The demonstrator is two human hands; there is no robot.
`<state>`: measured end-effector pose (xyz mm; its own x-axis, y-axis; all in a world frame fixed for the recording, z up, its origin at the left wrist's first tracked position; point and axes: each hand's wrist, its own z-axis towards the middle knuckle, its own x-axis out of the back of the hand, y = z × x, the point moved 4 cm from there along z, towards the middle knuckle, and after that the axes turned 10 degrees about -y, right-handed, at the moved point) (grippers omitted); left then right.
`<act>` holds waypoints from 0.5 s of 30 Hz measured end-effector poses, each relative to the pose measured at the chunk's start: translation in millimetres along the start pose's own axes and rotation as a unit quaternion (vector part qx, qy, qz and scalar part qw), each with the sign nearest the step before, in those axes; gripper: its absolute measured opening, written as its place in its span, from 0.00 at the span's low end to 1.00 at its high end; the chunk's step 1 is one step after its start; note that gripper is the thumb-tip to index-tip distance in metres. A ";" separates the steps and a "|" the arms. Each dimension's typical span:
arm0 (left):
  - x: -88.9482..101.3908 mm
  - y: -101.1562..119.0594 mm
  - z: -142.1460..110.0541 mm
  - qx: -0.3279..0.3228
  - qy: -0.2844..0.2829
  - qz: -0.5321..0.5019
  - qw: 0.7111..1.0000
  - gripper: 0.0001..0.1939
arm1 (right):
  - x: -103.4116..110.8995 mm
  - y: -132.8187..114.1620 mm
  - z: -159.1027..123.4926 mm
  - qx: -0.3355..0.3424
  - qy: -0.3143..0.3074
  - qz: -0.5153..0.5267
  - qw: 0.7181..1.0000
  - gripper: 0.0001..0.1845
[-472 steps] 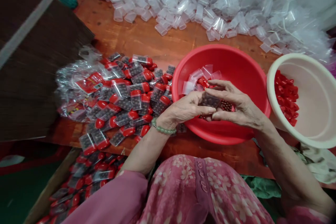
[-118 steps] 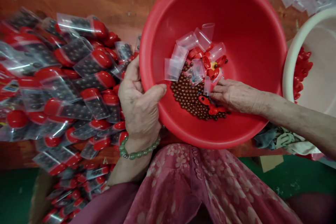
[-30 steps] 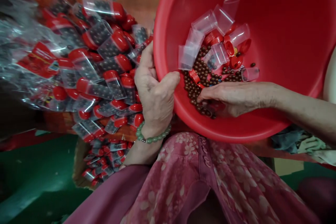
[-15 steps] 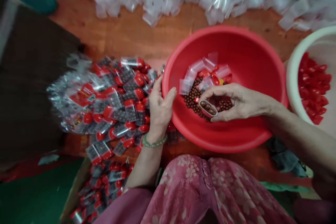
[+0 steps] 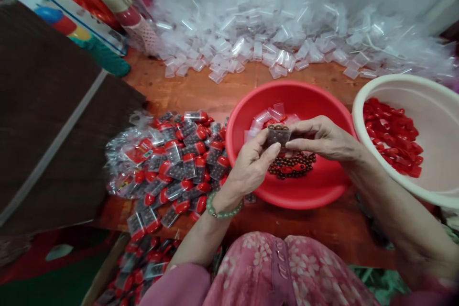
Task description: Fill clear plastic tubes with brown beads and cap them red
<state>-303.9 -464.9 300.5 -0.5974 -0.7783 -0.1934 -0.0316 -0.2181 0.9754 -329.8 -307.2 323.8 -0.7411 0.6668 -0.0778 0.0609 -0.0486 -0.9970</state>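
Between our left hand (image 5: 251, 166) and right hand (image 5: 328, 139), fingers (image 5: 301, 145) clamp the clear cup (image 5: 278, 138), above the red basin (image 5: 332, 110) near the counter (image 5: 297, 224)'s front edge.

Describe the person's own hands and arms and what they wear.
The left hand and right hand are ungloved, the forearms bare. A bracelet of round green beads circles the left wrist; none shows on the right. The left sleeve is mauve-pink; the right sleeve is blurred.

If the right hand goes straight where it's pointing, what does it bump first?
The right hand would probably meet the small clear plastic container of round brown balls, then the left hand.
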 end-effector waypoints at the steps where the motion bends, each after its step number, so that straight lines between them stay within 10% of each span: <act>1: -2.3 -1.3 0.6 0.000 -0.001 -0.016 1.000 0.20 | -0.7 -0.6 -2.8 -0.007 0.011 -0.008 1.000 0.11; 15: -24.8 0.0 -5.2 -0.005 -0.024 -0.073 0.997 0.20 | -36.8 -11.0 -41.8 0.002 0.192 -0.214 0.958 0.08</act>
<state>-285.0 -448.7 304.8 -0.6252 -0.7080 -0.3286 -0.1144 -0.3333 0.9359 -275.2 -300.1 337.8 -0.3975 0.8501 0.3454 -0.1980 0.2881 -0.9369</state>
